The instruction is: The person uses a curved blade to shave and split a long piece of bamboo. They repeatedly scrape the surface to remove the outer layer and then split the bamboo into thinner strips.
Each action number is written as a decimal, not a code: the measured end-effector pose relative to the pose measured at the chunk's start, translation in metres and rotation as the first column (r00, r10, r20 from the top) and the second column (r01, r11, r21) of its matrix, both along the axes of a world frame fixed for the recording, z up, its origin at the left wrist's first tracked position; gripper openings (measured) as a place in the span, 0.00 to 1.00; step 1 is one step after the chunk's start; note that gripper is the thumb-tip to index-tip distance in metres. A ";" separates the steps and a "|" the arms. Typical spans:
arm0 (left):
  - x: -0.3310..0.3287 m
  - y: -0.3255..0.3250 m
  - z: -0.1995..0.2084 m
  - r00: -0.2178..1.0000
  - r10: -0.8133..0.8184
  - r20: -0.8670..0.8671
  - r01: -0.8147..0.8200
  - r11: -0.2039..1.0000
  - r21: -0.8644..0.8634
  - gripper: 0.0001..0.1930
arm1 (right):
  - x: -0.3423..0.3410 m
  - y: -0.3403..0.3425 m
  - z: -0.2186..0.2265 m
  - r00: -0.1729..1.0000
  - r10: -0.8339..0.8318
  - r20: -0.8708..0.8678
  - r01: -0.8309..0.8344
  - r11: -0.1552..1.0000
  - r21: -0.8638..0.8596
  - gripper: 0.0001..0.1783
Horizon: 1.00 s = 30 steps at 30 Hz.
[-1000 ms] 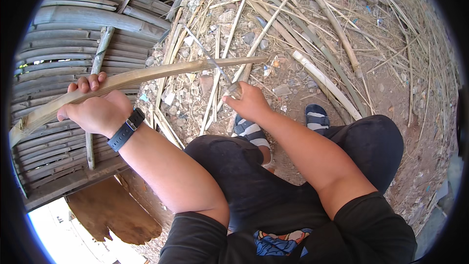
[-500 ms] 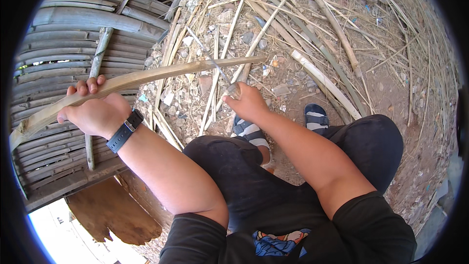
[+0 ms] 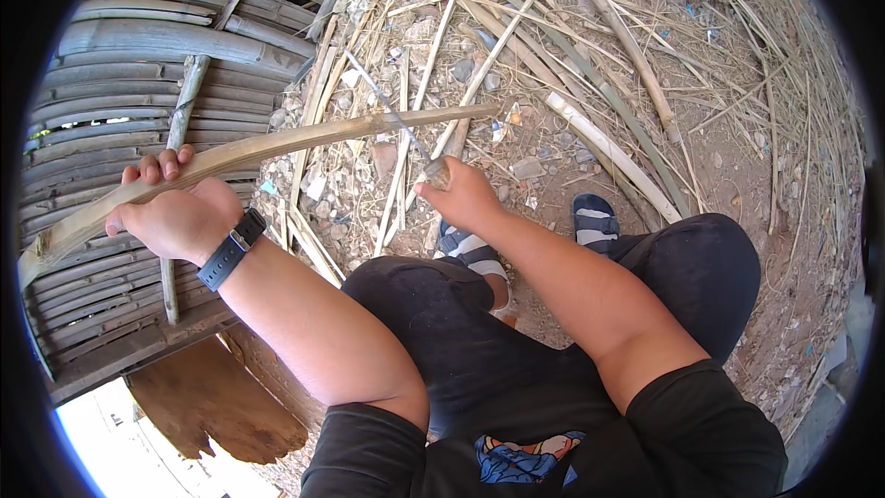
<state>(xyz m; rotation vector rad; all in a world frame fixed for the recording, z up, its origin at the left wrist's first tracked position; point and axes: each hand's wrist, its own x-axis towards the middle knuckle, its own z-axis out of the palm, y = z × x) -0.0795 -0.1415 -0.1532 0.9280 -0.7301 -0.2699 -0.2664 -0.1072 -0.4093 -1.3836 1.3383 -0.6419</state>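
Observation:
A long split bamboo strip (image 3: 304, 136) runs from the left edge toward the middle, tapering at its far right end. My left hand (image 3: 175, 207), wearing a dark wristwatch (image 3: 233, 246), is closed around its wider part, thumb below and fingertips over the top. My right hand (image 3: 464, 195) grips the handle (image 3: 437, 173) of a knife. The thin blade (image 3: 371, 83) points up and left, crossing the strip near its narrow end. Whether the edge bites into the bamboo I cannot tell.
A wall of bamboo slats (image 3: 120, 65) stands close on the left. Cut bamboo strips (image 3: 613, 155), a round pole (image 3: 619, 29), straw and stones litter the ground ahead. My sandalled feet (image 3: 595, 219) rest below my hands. A torn brown sheet (image 3: 217, 401) lies at lower left.
My right hand and the knife have shifted slightly left, and the blade lies a little differently across the bamboo strip. My left hand has barely moved.

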 end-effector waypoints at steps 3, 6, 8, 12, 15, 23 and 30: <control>0.002 0.002 0.000 1.000 -0.015 -0.002 0.015 1.000 0.019 0.31 | 0.008 -0.001 0.019 0.991 0.131 0.036 -0.126 0.985 -0.120 0.29; -0.006 0.000 0.002 1.000 0.005 -0.015 -0.005 0.999 0.037 0.30 | -0.006 0.012 -0.058 0.996 -0.079 0.028 0.080 0.995 -0.052 0.24; -0.002 -0.001 0.000 0.998 0.027 -0.050 -0.026 1.000 0.015 0.29 | -0.024 0.015 -0.091 0.965 -0.173 -0.196 0.181 0.983 0.025 0.24; 0.006 0.000 -0.001 1.000 0.021 -0.023 -0.021 1.000 0.022 0.29 | -0.022 0.008 -0.063 0.987 -0.084 -0.134 0.092 0.994 0.056 0.23; -0.002 -0.003 0.000 1.000 -0.016 -0.009 0.016 1.000 0.007 0.29 | -0.002 0.002 -0.006 1.000 0.002 0.012 -0.003 1.000 0.009 0.22; 0.005 -0.002 -0.003 1.000 0.000 -0.002 0.000 1.000 0.016 0.30 | -0.019 0.017 -0.083 0.950 -0.151 -0.275 0.186 0.977 0.105 0.21; 0.015 -0.003 -0.004 1.000 0.025 0.001 -0.025 1.000 0.015 0.29 | -0.012 0.014 -0.045 0.973 -0.133 -0.190 0.179 0.951 0.251 0.29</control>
